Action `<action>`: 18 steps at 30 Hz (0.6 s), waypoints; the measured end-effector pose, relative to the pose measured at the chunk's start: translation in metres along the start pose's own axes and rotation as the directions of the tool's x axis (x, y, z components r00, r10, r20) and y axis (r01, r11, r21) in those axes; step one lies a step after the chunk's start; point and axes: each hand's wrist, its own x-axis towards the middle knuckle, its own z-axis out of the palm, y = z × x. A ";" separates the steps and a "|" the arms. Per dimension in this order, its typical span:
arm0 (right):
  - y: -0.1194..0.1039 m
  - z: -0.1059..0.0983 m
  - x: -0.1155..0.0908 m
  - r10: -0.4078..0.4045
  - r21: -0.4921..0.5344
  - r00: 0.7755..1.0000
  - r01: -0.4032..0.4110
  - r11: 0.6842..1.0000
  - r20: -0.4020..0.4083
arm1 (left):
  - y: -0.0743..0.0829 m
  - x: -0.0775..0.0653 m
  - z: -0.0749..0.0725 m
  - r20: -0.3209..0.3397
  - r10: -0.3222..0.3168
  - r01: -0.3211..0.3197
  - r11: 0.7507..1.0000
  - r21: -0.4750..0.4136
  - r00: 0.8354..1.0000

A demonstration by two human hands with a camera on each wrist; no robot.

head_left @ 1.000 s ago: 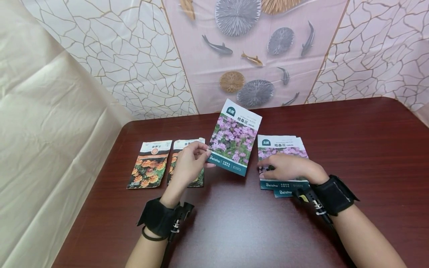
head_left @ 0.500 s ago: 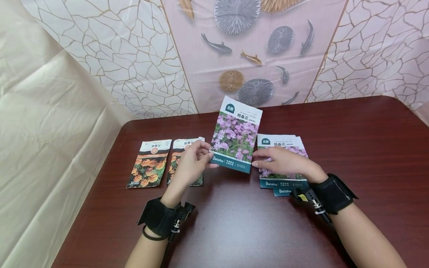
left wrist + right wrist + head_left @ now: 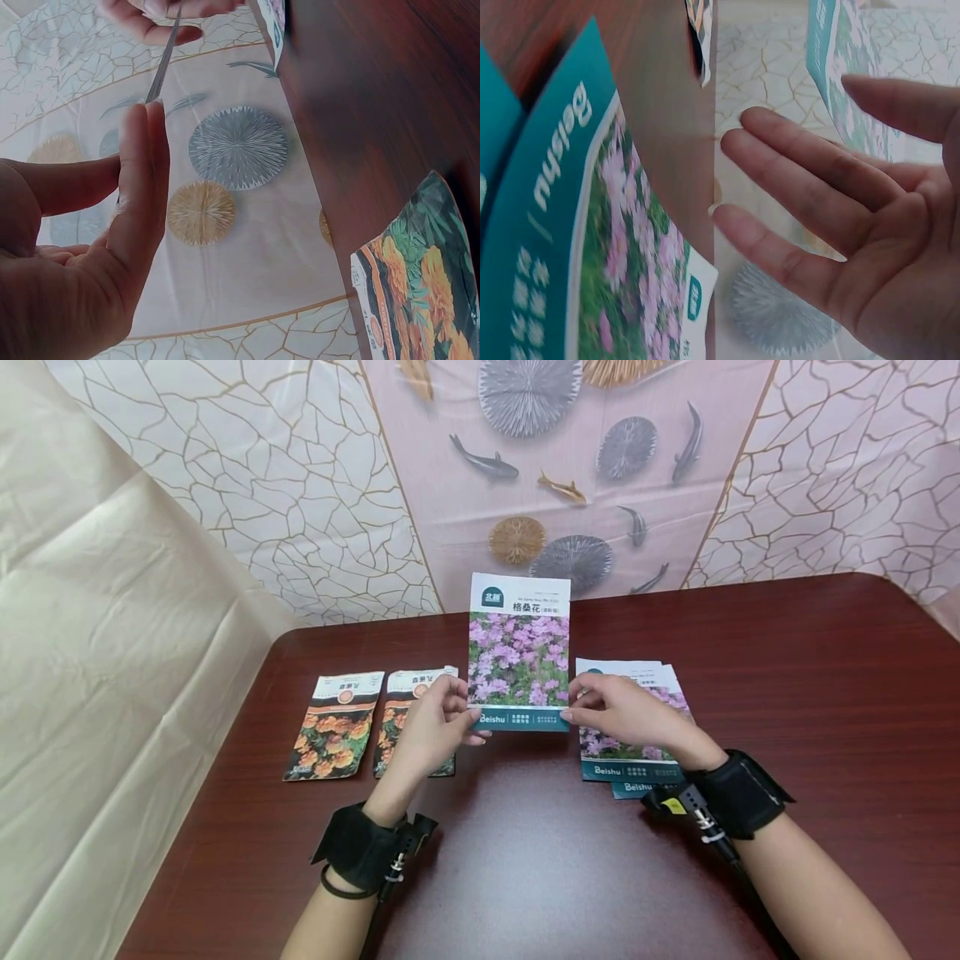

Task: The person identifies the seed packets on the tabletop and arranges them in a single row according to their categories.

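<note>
A seed packet [image 3: 519, 647] with pink-purple flowers, a white top and a teal bottom band stands upright above the table, its printed front towards me. My left hand [image 3: 429, 727] pinches its lower left edge, thumb in front and fingers behind. At the lower right corner, my right hand [image 3: 633, 710] pinches it with thumb and index finger; the other fingers of that hand [image 3: 877, 232] stretch out in the right wrist view. In the left wrist view the packet [image 3: 165, 64] appears edge-on. Beneath the right hand lie overlapping packets [image 3: 630, 771] of the same design, partly covered.
Two packets with orange flowers lie on the left: one [image 3: 335, 727] fully visible, the other [image 3: 393, 727] partly behind the left hand. The dark red-brown table [image 3: 517, 860] ends at a patterned cloth backdrop [image 3: 315, 485]. Black straps with cameras [image 3: 738, 793] sit on both wrists.
The held packet has turned from tilted to upright and shifted slightly left. My right hand has left the packets on the table and moved left to grip the held packet's right corner.
</note>
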 end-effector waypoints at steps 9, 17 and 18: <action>-0.004 0.005 0.004 0.083 0.190 0.997 -0.083 0.978 0.009 | -0.001 -0.001 0.001 -0.019 -0.005 0.008 0.987 0.158 1.000; -0.004 0.010 0.004 0.080 0.276 0.996 -0.091 0.957 0.049 | -0.003 -0.002 -0.003 0.003 -0.059 0.054 0.942 0.331 0.998; -0.004 0.011 0.003 0.079 0.273 0.995 -0.091 0.958 0.055 | -0.004 -0.002 -0.004 0.013 -0.069 0.060 0.937 0.343 0.998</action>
